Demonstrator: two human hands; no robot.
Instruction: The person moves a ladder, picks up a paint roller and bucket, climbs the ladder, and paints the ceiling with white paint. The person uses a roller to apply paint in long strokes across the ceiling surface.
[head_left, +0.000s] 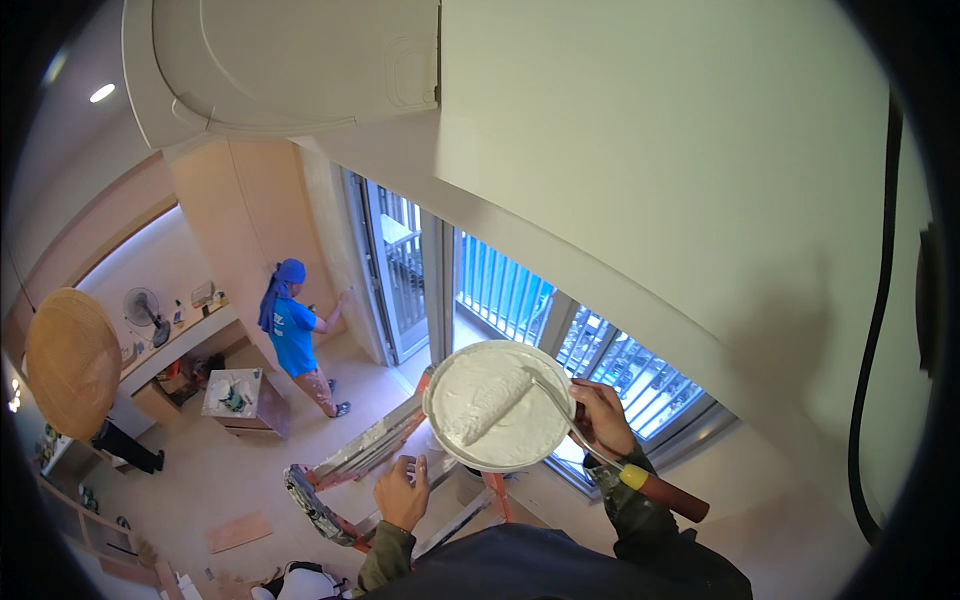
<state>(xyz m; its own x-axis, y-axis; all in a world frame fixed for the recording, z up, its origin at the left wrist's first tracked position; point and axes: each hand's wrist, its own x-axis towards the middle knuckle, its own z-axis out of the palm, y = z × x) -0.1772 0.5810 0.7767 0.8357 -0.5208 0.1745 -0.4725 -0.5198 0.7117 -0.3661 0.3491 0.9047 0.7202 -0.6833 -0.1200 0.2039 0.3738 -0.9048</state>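
A round bucket of thick white paint (510, 441) stands in front of me at the top of a paint-spattered stepladder (322, 517). In the paint lies a roller (499, 409), coated white, its bent metal rod leading to a brown handle with a yellow collar (667, 495). My right hand (604, 416) grips the bucket's rim on the right, and the roller's rod passes across that hand and wrist. Below the bucket's left side is my left hand (401, 491), apart from it, with loosely curled fingers and nothing visible in them.
A white wall (637, 150) rises close on the right, with a black cable (874, 337). An air conditioner (300, 60) hangs above. On the floor below, a person in a blue shirt (292, 337) faces a wall by the glass doors (397, 270). A woven lampshade (73, 364) hangs left.
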